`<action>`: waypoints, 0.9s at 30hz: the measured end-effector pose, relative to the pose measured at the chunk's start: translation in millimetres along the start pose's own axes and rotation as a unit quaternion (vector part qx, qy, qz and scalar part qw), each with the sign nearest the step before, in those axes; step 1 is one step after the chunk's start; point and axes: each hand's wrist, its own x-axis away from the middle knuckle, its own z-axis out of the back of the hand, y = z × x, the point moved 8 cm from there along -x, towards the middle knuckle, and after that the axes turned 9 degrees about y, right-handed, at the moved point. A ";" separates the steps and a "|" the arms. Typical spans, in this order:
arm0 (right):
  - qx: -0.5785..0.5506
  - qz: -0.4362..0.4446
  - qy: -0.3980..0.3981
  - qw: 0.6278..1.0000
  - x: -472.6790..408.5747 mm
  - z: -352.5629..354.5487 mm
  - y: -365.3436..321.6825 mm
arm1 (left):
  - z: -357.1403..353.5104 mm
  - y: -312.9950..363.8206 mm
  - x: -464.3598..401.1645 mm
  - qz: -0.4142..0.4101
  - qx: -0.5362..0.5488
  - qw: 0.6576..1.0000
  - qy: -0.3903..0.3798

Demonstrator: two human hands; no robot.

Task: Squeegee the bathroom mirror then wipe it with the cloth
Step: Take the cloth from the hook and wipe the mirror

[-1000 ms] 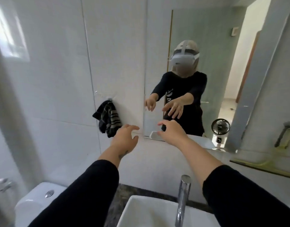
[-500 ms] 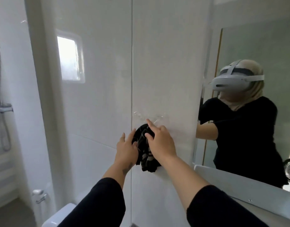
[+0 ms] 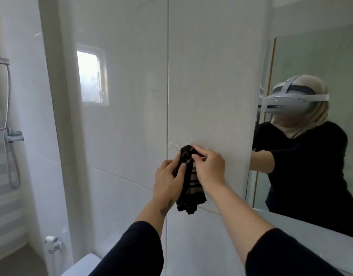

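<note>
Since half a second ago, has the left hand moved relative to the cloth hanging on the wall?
Yes. The left hand has closed in rightward onto the striped cloth, its fingers now gripping the cloth's upper part just below the clear wall hook, opposite the right hand.

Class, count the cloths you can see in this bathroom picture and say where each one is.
1: a dark striped cloth hangs against the wall tiles left of the mirror, gripped by both hands. Others may be out of view.

You face a wall of large glossy white tiles (image 3: 128, 120) catching soft daylight from a small bright window (image 3: 90, 76). At your far left a shower hose (image 3: 9, 116) hangs above its mixer tap (image 3: 13, 135). Below, a white toilet cistern (image 3: 80, 265) peeks in.
</note>
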 end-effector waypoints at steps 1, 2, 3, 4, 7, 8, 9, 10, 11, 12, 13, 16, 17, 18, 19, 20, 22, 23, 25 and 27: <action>-0.029 -0.008 -0.005 1.000 -2.6 10.4 -9.1 | 4.2 12.8 0.7 -0.017 0.002 1.000 0.005; -0.056 -0.013 -0.012 0.998 -5.0 21.3 -18.7 | 8.8 27.0 1.6 -0.035 0.003 0.999 0.010; -0.078 -0.014 -0.018 0.997 -7.5 32.6 -28.0 | 12.9 41.7 2.9 -0.051 0.008 0.999 0.013; -0.093 -0.011 -0.023 0.995 -9.3 45.2 -38.0 | 15.6 56.8 5.2 -0.060 0.020 0.998 0.012; -0.125 -0.014 -0.024 0.992 -14.8 87.9 -71.2 | 10.5 107.2 16.9 -0.071 0.069 0.995 -0.033; -0.137 -0.012 -0.021 0.990 -16.4 103.5 -83.2 | 6.0 125.6 21.8 -0.078 0.086 0.992 -0.051; -0.147 -0.007 -0.013 0.989 -18.7 120.1 -94.8 | 1.5 145.1 26.3 -0.085 0.111 0.988 -0.066; -0.154 0.003 -0.002 0.988 -19.7 137.3 -107.0 | -2.2 164.6 29.9 -0.089 0.142 0.983 -0.076; -0.157 0.015 0.010 0.987 -21.1 153.3 -117.2 | -5.4 184.0 32.5 -0.091 0.175 0.977 -0.082; -0.153 0.037 0.020 0.987 -21.4 169.0 -128.5 | -8.8 203.4 35.2 -0.092 0.203 0.971 -0.088; -0.137 0.064 0.025 0.988 -21.8 182.9 -138.2 | -11.9 222.9 38.2 -0.097 0.225 0.965 -0.093; -0.077 0.105 0.004 0.992 -21.0 215.0 -156.0 | -26.4 277.9 49.0 -0.126 0.256 0.951 -0.119; -0.072 0.110 -0.001 0.991 -21.7 225.1 -159.6 | -32.2 294.5 53.5 -0.137 0.259 0.947 -0.130; -0.060 0.123 0.006 0.990 -22.5 237.1 -164.4 | -38.0 308.7 57.0 -0.149 0.260 0.944 -0.138; -0.043 0.139 0.024 0.989 -24.2 250.5 -168.5 | -43.1 321.5 60.2 -0.163 0.256 0.942 -0.142; -0.032 0.154 0.041 0.987 -26.4 263.8 -172.5 | -48.1 332.4 62.4 -0.176 0.248 0.941 -0.145; -0.039 0.158 0.053 0.985 -32.0 284.5 -178.0 | -56.7 348.7 64.5 -0.196 0.228 0.941 -0.153; -0.035 0.159 0.060 0.985 -35.7 293.2 -179.1 | -59.8 354.5 64.4 -0.202 0.221 0.941 -0.158; 0.006 0.183 0.093 0.979 -43.8 310.1 -182.2 | -65.1 360.9 62.4 -0.217 0.199 0.942 -0.159; 0.054 0.201 0.126 0.970 -54.0 321.4 -182.7 | -71.1 358.0 56.8 -0.248 0.137 0.950 -0.133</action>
